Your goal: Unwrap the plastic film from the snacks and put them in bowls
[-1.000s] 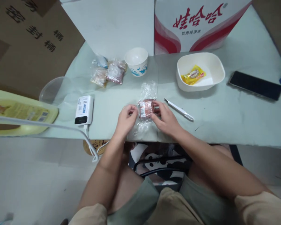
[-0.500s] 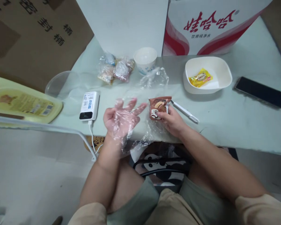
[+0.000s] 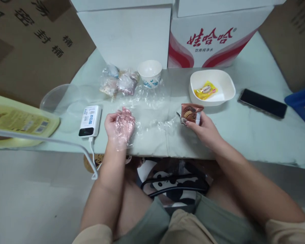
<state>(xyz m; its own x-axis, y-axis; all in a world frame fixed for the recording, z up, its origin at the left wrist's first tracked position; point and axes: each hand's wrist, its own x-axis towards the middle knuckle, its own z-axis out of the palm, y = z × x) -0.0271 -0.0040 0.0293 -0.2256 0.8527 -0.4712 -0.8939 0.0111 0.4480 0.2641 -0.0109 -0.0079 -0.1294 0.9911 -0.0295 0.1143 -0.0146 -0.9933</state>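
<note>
My right hand (image 3: 205, 130) pinches a small brown snack packet (image 3: 190, 113) with a picture of biscuits on it, held above the table in front of the white tub. A thin dark tip pokes out at the packet's left side; the rest of that tool is hidden. My left hand (image 3: 122, 125) is turned palm up beside the power bank, fingers curled in around a crumpled clear plastic bag (image 3: 124, 130). Clear film (image 3: 152, 117) spreads over the table between both hands. In the white tub (image 3: 226, 96) lies a yellow snack packet (image 3: 206, 89).
A paper cup (image 3: 150, 73) stands behind the film, next to several bagged snacks (image 3: 120, 81). At left are a white power bank (image 3: 90, 118) with its cable, a clear lid (image 3: 58, 98) and a yellow bottle (image 3: 27, 122). A phone (image 3: 263, 103) lies right; boxes (image 3: 127, 37) line the back.
My right hand has carried the brown packet rightward, away from my left hand. The left fingers, spread before, are now drawn in. The whole view has shifted slightly.
</note>
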